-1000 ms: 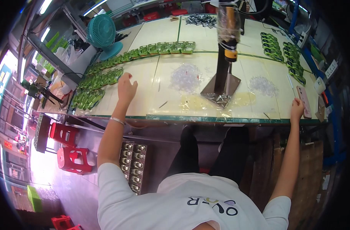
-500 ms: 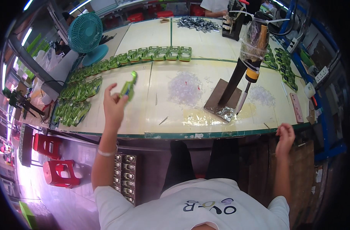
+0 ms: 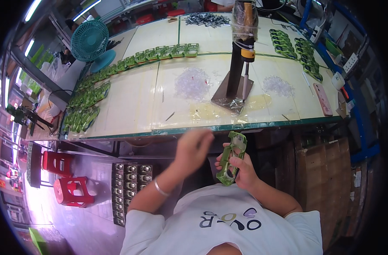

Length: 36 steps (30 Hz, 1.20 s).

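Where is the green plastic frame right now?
In the head view, the green plastic frame is in the right hand, below the table edge, beside the left hand.

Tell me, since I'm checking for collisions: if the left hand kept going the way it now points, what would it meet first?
Probably the table edge just beyond the blurred left hand; depth is unclear, so it might pass beneath.

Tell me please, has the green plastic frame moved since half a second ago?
Yes. The green plastic frame has come off the worktable side and toward the person; it is now below the table's front edge, in the right hand, near the left hand.
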Tool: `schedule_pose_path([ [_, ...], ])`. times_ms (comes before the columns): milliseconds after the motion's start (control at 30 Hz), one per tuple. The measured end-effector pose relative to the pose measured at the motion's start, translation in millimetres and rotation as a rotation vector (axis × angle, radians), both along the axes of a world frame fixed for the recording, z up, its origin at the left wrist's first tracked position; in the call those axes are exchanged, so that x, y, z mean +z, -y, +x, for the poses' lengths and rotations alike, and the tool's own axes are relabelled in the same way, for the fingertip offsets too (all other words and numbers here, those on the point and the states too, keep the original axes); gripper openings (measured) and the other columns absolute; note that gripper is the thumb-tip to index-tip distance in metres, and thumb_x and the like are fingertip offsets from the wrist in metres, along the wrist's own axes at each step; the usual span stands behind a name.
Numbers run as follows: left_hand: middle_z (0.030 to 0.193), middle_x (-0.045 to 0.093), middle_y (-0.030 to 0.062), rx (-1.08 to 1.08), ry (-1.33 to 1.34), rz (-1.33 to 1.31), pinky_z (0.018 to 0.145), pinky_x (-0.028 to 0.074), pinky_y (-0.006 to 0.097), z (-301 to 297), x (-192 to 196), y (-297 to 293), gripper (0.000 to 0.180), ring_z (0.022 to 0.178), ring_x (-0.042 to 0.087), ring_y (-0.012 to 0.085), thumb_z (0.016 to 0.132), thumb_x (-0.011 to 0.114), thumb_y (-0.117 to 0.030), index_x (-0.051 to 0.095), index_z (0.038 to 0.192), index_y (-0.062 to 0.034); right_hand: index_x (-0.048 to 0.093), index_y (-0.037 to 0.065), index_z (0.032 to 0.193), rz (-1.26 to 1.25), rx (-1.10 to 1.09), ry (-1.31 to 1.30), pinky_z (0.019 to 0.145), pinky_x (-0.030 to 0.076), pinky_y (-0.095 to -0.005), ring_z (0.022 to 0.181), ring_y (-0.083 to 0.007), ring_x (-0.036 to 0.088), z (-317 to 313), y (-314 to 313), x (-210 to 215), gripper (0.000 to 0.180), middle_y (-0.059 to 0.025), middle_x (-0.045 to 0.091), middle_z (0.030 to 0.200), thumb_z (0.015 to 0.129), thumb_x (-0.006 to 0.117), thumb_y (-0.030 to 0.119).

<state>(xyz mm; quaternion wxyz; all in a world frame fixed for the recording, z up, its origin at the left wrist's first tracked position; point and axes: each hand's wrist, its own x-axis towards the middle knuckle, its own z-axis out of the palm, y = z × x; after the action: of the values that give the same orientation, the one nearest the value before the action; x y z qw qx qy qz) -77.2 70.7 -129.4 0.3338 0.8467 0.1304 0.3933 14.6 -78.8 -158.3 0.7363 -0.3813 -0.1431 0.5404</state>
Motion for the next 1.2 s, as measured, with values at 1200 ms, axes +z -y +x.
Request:
schedule_pose_path([
  [1200,0.061,0.055,0.0037,0.159,-0.63,-0.089,0.05,0.04,0.022,42,11,-103,0.005,0.054,0.049,0.0075,0.071,0.058,-0.002,0.056,0.07,0.0019,0.039,0.002,0.114,-0.101,0.08,0.581,0.072,0.043,-0.0255,0.081,-0.0117,0.052,101,83,-21,0.058,-0.0069,0.052,0.092,0.068,0.07,0.019],
])
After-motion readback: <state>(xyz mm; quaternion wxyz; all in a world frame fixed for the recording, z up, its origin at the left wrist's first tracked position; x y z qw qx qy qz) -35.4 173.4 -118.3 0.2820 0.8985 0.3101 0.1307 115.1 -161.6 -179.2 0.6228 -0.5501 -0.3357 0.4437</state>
